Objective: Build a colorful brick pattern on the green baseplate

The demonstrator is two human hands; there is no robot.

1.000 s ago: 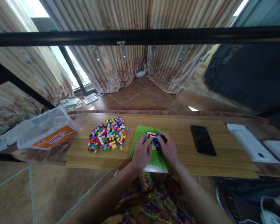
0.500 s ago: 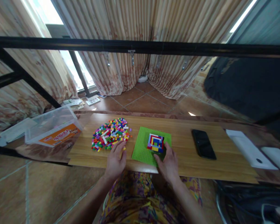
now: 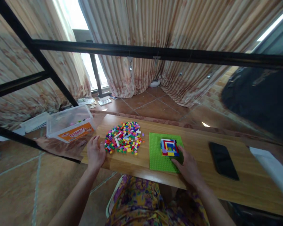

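My right hand rests at the near right corner of the green baseplate, thumb and fingers parted widely around the corner of the small brick build; I'd judge this steadies it, though I cannot tell whether my fingertips press the bricks or only sit just beside them. The build itself lies on the plate, right of its middle, a squarish ring of white, red, blue and yellow pieces around a blue middle, and the studs underneath probably keep it from sliding. My left hand is at the left end of the wooden tabletop, just beside the loose brick pile, fingers loosely bent with the thumb apart; no brick shows in it, but my palm is hidden, so I cannot tell what is under it. The pile spreads flat between that hand and the plate, likely so colours and shapes can be picked out by eye. The clear plastic tub with its orange label stands beyond the table's left end, while the dark phone lies well apart on the right, presumably out of my elbows' way.
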